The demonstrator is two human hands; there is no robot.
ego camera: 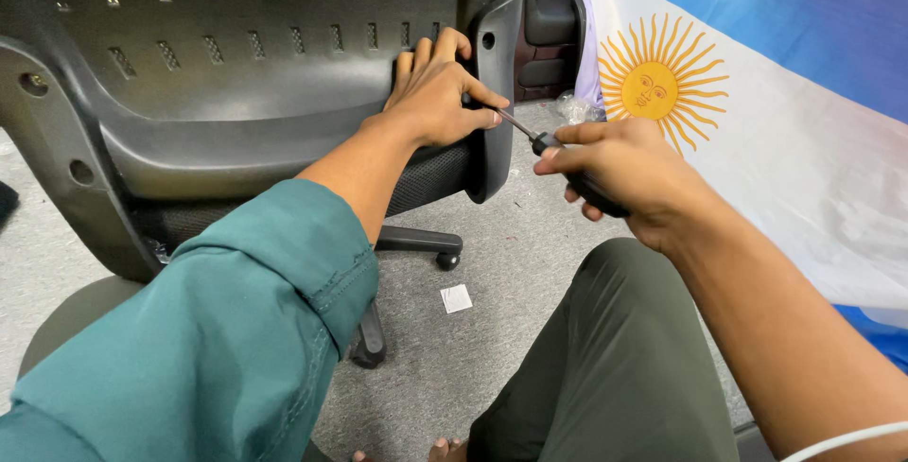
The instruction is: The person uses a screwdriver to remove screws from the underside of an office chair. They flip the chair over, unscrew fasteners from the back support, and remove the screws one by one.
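Two bare hands work at the right edge of a black moulded-plastic office chair back (246,74) with rows of small slots near its top. The left hand (437,93), coming out of a teal long sleeve (227,330), lies flat against the chair back with fingers curled over the inner side of the black plastic side bracket (497,84); thumb and forefinger are pinched narrow around the thin metal shaft of a black-handled screwdriver (567,167), right at the bracket's edge. Whether a screw sits under the tip cannot be told, the fingers cover it. The right hand (624,174) is closed in a full fist around the screwdriver's black handle, forefinger stretched along the top, just right of the bracket. The tool runs slanted, tip up-left at the bracket, handle down-right.

The bracket's right edge has one round hole near the top. Below it sits the black mesh seat cushion (430,178), and under that a black chair base leg with a caster (426,244) rests on the grey carpet floor (492,263). A small white square paper scrap (456,298) lies on the carpet between the caster and the olive-green trouser leg (615,367). A white and light-blue cloth flag with a yellow sun (719,112) hangs close on the right, near the right hand. Open carpet shows below the hands; room to the right is tight.
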